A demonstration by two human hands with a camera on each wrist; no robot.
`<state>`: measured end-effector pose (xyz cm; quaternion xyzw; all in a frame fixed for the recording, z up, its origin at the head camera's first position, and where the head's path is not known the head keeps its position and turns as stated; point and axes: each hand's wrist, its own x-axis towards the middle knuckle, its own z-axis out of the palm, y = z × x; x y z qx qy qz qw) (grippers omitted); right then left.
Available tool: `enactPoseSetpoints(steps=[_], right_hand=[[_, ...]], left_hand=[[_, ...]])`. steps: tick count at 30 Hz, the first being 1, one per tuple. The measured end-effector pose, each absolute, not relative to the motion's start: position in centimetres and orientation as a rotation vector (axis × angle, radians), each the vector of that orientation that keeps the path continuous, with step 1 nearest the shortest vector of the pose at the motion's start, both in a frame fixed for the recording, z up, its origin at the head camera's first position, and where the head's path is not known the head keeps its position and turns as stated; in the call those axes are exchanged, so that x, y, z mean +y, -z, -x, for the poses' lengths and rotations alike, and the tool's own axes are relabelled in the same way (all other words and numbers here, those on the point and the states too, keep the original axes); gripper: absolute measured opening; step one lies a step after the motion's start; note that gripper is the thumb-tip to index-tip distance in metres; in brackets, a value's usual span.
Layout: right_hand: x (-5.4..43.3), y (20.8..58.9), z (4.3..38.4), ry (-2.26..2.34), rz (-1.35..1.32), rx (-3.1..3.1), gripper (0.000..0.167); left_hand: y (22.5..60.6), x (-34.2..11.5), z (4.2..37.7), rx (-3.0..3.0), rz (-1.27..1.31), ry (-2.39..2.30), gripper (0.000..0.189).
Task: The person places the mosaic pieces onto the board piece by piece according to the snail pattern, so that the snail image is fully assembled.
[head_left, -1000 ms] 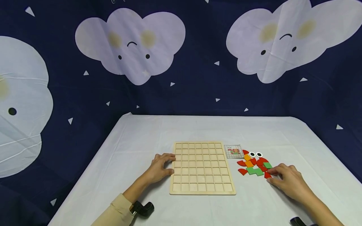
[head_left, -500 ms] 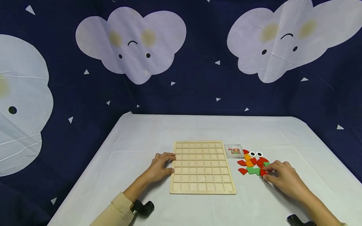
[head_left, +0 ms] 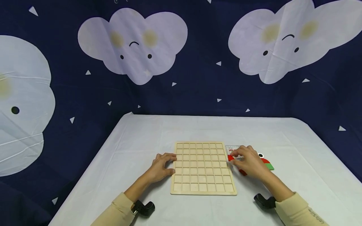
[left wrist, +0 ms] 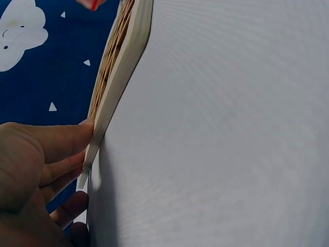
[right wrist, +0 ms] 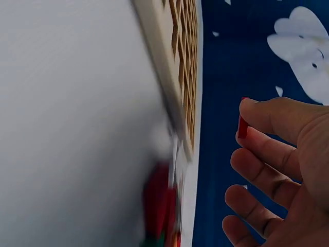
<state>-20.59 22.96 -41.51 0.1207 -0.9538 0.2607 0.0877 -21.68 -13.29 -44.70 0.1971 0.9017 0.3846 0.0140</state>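
A wooden board with a grid of square recesses point(head_left: 201, 179) lies flat on the table. Against its left edge rests my left hand point(head_left: 161, 168), thumb and fingertips spread along the rim; the left wrist view shows the thumb point(left wrist: 69, 142) touching the edge. My right hand point(head_left: 250, 161) pinches a small red piece point(right wrist: 242, 126) between thumb and index finger, just off the board's right edge. Beneath that hand, other flat pieces are mostly hidden: a red one point(head_left: 242, 172), a green one point(head_left: 270, 166) and a white-and-black eye disc point(head_left: 260, 155) show around it.
A small printed pattern card point(head_left: 230, 148) lies by the board's upper right corner, partly covered by the right hand. White cloth point(head_left: 152, 131) covers the table; a dark blue cloud-print curtain point(head_left: 198, 100) hangs behind. Black devices are strapped to both wrists.
My right hand has picked up the red piece from the right side of the pile and carried it left towards the board. The left hand has stayed at the board's edge.
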Motion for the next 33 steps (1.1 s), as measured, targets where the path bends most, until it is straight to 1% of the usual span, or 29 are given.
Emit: enactPoseSetpoints(steps=[5,11,20,33], right_hand=[[20.6,41.7,22.1,-0.79,-0.425,-2.832,0.018],[19.1,42.1,23.3,-0.809,-0.475,-2.814,0.017],[18.3,42.8,24.3,-0.713,-0.494,-2.868,0.017],[18.3,43.1,24.5,-0.655,-0.498,-2.916,0.017]], left_hand=[[44.6,-13.2,21.6,2.807,-0.612,-1.2,0.042],[44.7,-13.2,21.6,2.809,-0.616,-1.198,0.042],[44.7,-13.3,21.5,2.813,-0.621,-1.2,0.042],[44.8,-13.3,21.6,2.803,-0.621,-1.209,0.042]])
